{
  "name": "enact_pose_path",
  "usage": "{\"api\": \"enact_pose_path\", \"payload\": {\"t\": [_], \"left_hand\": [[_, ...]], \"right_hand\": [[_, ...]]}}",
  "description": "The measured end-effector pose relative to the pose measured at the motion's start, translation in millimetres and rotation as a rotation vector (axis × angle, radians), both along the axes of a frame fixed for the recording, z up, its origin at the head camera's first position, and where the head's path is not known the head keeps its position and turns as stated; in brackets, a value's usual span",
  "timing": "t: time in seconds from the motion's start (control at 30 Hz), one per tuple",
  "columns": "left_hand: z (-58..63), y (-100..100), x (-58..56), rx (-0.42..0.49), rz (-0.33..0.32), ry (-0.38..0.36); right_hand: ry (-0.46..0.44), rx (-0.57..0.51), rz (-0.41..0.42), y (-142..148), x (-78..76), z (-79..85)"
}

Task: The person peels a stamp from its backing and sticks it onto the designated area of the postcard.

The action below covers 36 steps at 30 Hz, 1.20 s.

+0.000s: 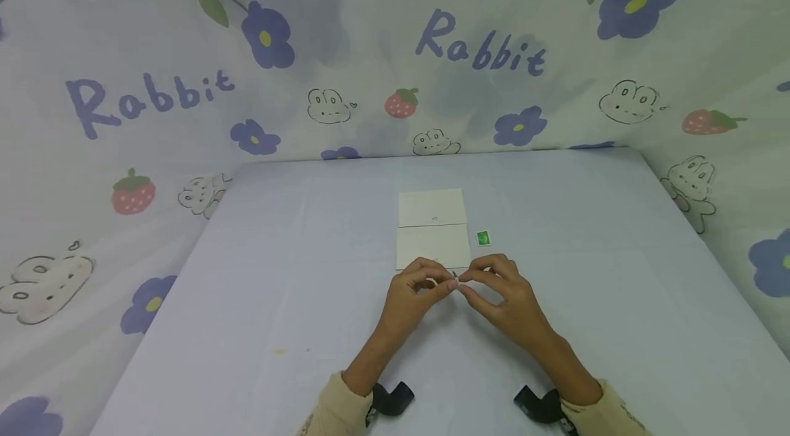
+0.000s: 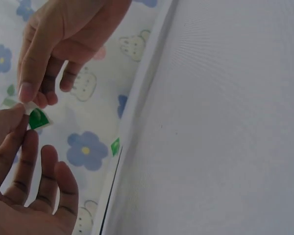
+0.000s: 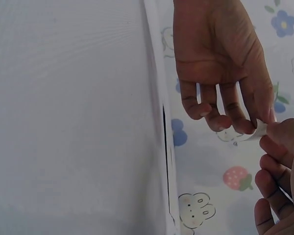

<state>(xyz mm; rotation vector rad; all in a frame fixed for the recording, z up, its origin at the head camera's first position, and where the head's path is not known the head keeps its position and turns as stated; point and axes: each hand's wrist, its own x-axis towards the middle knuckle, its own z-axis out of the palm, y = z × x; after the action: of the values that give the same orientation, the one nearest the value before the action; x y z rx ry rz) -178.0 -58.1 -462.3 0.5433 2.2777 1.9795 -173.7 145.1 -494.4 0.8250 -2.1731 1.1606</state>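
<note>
In the head view my left hand (image 1: 410, 295) and right hand (image 1: 509, 299) meet fingertip to fingertip above the white table. Thumb and fingers of both pinch a small green sticker with a white border (image 2: 38, 118). The left wrist view shows its green face beside the left thumb tip, while the right wrist view shows a pale, curled underside (image 3: 258, 131). The other fingers of each hand are loosely bent. Just beyond the hands lies a white card (image 1: 432, 208) with a dark line across its middle. A second green sticker (image 1: 483, 238) lies to its right.
A white cloth covers the table (image 1: 278, 271). Behind and beside it hangs a curtain (image 1: 370, 45) printed with rabbits, flowers and strawberries. Black camera mounts (image 1: 395, 400) sit at both wrists. Small yellowish marks (image 1: 280, 352) show on the cloth at the left.
</note>
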Motion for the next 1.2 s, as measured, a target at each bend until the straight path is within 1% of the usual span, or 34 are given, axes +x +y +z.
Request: {"api": "enact_pose_path", "payload": {"t": [0.2,0.47,0.7,0.83,1.03,1.13,1.2], "left_hand": [[-0.5,-2,0.3,0.001,0.012,0.021],[1.7,0,1.7,-0.021,0.016,0.048],[1.9,2,2.1,-0.04,0.034,0.099],[1.2,3,2.6,-0.059,0.051,0.162],[-0.2,4,2.5,-0.073,0.081,0.302],[-3.3,5,1.3,-0.075,0.09,0.34],[-10.4,5,-1.6,-0.079,0.095,0.353]], "right_hand": [[-0.016,-0.007,0.014,-3,-1.4,1.6],[-0.026,0.007,-0.006,-2,-0.3,1.5],[0.012,0.009,-0.022,-2,0.2,0.6],[0.021,0.006,-0.035,-2,0.2,-0.5],[0.013,0.012,-0.057,-1,0.1,-0.9],[-0.002,0.015,-0.065,0,0.5,-1.1],[-0.007,0.018,-0.071,1,0.7,-1.0]]}}
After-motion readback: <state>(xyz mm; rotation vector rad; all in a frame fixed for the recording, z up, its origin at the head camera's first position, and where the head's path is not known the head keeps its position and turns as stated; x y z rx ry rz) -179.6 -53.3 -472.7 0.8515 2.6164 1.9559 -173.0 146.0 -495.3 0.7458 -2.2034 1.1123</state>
